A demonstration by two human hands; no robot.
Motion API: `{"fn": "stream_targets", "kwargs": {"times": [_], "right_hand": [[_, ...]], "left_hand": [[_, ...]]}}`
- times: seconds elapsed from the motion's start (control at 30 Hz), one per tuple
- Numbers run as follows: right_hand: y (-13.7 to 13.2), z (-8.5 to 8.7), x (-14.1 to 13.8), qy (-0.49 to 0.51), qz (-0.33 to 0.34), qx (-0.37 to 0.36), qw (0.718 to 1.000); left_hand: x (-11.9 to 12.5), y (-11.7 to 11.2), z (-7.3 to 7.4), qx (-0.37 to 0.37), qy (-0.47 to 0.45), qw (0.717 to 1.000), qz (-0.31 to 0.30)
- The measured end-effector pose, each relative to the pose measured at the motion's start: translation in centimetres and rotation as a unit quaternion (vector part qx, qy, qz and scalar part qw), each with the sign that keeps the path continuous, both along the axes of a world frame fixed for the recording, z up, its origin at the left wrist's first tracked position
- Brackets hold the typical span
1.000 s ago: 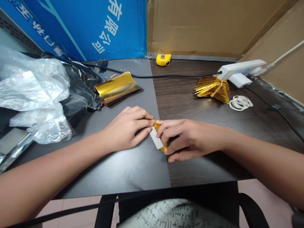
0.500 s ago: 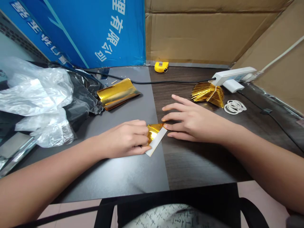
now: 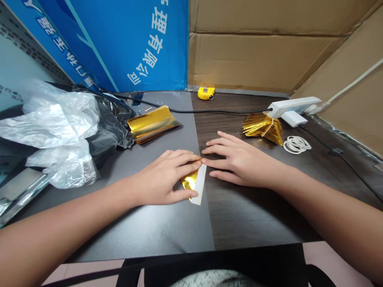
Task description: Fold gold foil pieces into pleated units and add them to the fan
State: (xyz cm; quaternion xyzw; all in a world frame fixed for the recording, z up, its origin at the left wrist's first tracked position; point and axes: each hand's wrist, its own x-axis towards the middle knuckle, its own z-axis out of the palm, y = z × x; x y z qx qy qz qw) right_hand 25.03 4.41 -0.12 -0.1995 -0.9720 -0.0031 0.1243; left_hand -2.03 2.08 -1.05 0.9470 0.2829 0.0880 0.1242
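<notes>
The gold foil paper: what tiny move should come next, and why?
Perhaps slide the right hand along the white strip, pressing it down: one fingertip sits by the strip's far end, and the left hand lies over part of the gold foil paper.

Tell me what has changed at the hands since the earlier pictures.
The gold piece has turned: its white strip, which ran from far left to near right, now leans far end to the right. The left hand has flattened over it; the right hand no longer covers it, spread with one fingertip at its far tip. Unmoved: gold sheets, tied bundle, tape measure.
</notes>
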Motion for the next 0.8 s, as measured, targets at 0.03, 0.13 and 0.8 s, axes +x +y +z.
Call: {"fn": "stream_targets", "kwargs": {"times": [0.03,0.13,0.8], "right_hand": [[0.0,0.0,0.0,0.001,0.004,0.001,1.0],[-0.1,0.1,0.0,0.004,0.006,-0.001,1.0],[-5.1,0.0,-2.9,0.028,0.127,-0.065,0.989]], "left_hand": [[0.0,0.0,0.0,0.004,0.008,1.0,-0.001],[0.0,0.0,0.3,0.016,0.03,0.999,-0.007],[0.4,-0.5,0.3,0.038,0.005,0.997,-0.067]]}}
